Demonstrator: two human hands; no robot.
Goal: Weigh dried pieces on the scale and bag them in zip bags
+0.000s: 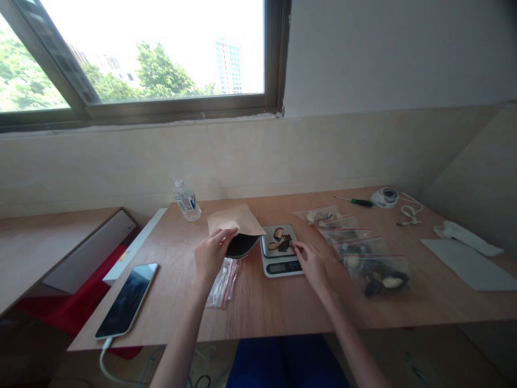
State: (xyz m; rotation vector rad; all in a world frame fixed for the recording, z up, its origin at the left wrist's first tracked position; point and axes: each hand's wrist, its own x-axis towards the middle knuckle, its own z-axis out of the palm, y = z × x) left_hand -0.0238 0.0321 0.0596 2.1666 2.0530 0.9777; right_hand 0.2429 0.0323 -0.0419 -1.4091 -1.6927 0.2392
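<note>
My left hand [216,249] pinches the rim of a brown paper pouch [232,218], which is tilted so its dark open mouth faces me. To the right of the pouch stands a white kitchen scale [268,269] with a metal top and a small display. Several brown and dark dried mushroom pieces [278,234] lie on the scale's plate. At the plate's right edge, my right hand [310,260] has its fingertips closed on a dark dried mushroom piece [286,245]. Below the pouch, clear zip bags [224,285] with red strips lie flat.
Filled zip bags [385,277] form a row on the right. Behind them lie a screwdriver [361,202] and a white dome camera [384,198]. A white sheet [464,264] is far right. A water bottle [187,202] and a plugged-in phone [128,300] are on the left.
</note>
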